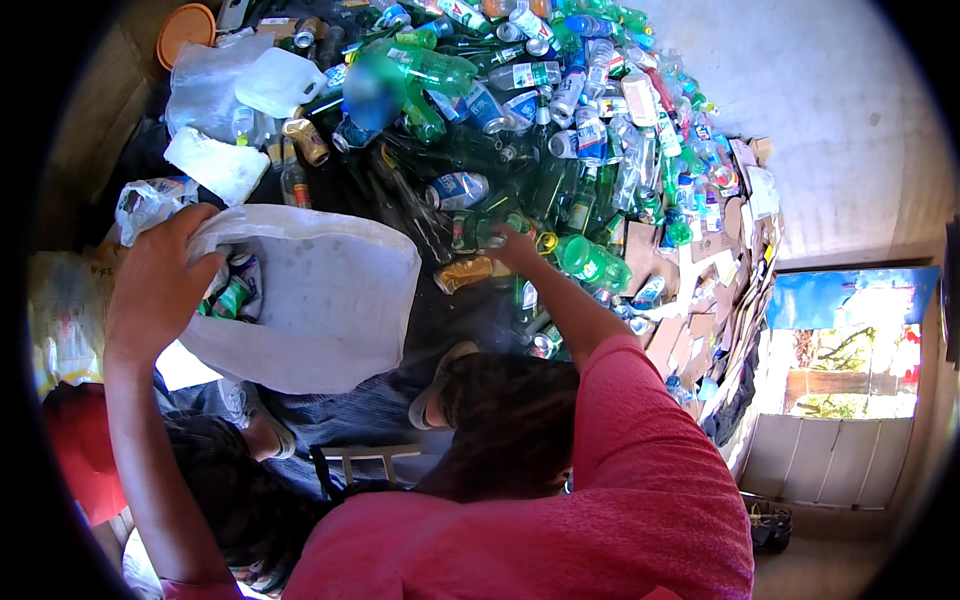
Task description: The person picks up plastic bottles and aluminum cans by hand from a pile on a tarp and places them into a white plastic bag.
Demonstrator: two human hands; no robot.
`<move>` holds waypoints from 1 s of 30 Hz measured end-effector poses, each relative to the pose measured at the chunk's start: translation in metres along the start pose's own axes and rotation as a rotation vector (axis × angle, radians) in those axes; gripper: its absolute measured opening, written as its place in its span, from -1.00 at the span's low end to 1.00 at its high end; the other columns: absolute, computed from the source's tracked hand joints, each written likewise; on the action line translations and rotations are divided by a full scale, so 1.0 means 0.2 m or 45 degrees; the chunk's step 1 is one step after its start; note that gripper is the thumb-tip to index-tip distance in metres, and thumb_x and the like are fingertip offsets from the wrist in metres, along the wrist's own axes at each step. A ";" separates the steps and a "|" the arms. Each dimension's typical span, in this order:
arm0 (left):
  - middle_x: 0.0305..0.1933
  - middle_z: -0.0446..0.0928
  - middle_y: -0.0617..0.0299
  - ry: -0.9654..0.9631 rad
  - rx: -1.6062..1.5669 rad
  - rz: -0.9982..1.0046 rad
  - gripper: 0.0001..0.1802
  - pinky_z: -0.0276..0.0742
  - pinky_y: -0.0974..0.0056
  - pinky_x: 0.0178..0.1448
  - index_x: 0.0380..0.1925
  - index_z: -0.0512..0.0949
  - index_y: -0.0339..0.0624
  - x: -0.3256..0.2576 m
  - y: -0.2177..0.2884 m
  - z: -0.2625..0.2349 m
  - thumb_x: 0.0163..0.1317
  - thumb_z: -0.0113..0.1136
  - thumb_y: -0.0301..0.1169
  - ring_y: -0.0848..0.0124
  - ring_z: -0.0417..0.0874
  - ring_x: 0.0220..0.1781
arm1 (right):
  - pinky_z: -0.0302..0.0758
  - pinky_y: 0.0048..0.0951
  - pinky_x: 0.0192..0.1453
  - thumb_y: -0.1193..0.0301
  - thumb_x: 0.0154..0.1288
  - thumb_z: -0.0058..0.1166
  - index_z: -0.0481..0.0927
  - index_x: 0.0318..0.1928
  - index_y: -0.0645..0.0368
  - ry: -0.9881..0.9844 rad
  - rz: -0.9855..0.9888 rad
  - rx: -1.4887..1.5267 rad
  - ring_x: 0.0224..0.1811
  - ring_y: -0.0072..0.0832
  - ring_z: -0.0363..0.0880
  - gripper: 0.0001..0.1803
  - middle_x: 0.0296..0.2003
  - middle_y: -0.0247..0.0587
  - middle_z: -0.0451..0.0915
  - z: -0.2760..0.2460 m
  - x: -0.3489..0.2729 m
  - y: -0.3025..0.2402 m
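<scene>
My left hand (160, 275) grips the rim of a white woven sack (330, 345), its mouth spread wide toward me. Several crushed cans (238, 290) lie inside the sack, one of them green. Farther right, my right hand (513, 248) reaches into the heap, its fingers closed on a green can (468, 231); part of the can is hidden. A gold can (463, 275) lies just below that hand, and a blue and silver can (457, 190) lies beyond it. Right of my wrist rests a green plastic bottle (594, 262).
A big heap of bottles and cans spreads across the far side. Flattened cardboard (690, 345) is stacked at right. A white jug (280, 82) and a white foam piece (217, 165) lie beyond the sack. My feet stand on dark sheeting (330, 410).
</scene>
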State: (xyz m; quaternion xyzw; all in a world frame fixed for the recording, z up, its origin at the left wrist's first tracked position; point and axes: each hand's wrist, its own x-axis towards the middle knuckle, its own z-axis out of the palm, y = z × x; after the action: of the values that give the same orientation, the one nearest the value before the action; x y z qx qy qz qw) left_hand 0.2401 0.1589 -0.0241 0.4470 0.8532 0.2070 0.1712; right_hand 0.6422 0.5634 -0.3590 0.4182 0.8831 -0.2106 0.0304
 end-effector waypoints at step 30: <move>0.13 0.60 -0.02 -0.429 -0.128 0.072 -0.19 0.42 0.28 0.28 0.28 0.44 -0.20 -0.37 -0.12 -0.21 -0.13 0.30 -0.56 0.19 0.62 0.13 | 0.51 -0.29 -0.05 0.22 0.35 0.09 0.60 0.10 -0.07 -0.833 -0.547 0.386 -0.16 -0.27 0.68 -0.67 -0.17 -0.13 0.69 -0.51 -0.84 -1.74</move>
State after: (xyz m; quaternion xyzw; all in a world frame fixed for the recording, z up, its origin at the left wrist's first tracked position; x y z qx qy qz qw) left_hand 0.2440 0.0770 0.0072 0.4901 0.7881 0.1761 0.3281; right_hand 0.5015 0.2862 -0.1064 0.1352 0.8530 -0.4615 0.2028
